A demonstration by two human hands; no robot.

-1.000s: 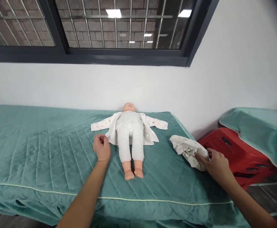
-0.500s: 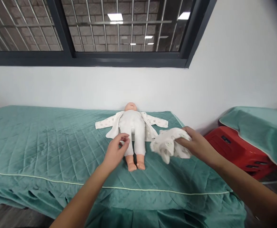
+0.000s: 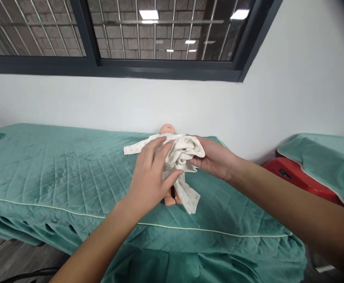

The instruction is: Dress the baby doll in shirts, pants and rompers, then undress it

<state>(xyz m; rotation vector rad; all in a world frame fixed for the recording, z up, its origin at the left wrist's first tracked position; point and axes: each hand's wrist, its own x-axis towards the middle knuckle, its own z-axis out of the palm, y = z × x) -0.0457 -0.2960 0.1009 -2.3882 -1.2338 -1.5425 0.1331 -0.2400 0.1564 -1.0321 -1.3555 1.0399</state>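
Observation:
My right hand (image 3: 215, 157) is closed on a bunched white baby garment (image 3: 187, 148) with a small print, held up over the doll. One long narrow part of the cloth hangs down on the near side. Close against the garment's left side is my left hand (image 3: 148, 179), fingers and thumb spread; whether the fingertips touch the cloth is hard to see. Behind the hands a baby doll (image 3: 167, 128) lies on its back, its head and feet showing while the hands and cloth hide most of its body. A white printed jacket (image 3: 135, 148) has one sleeve stretched out to the left.
The doll lies on a bed with a green quilted cover (image 3: 71, 169), its piped edge running along the front. A white wall and a dark-framed window (image 3: 166, 70) stand behind. To the right are red plastic stools (image 3: 293, 173) partly under another green cover (image 3: 322, 157).
My right hand has brought the garment left and up over the doll, and part of it now hangs down. My left hand has opened and come up beside the cloth. The view has shifted slightly.

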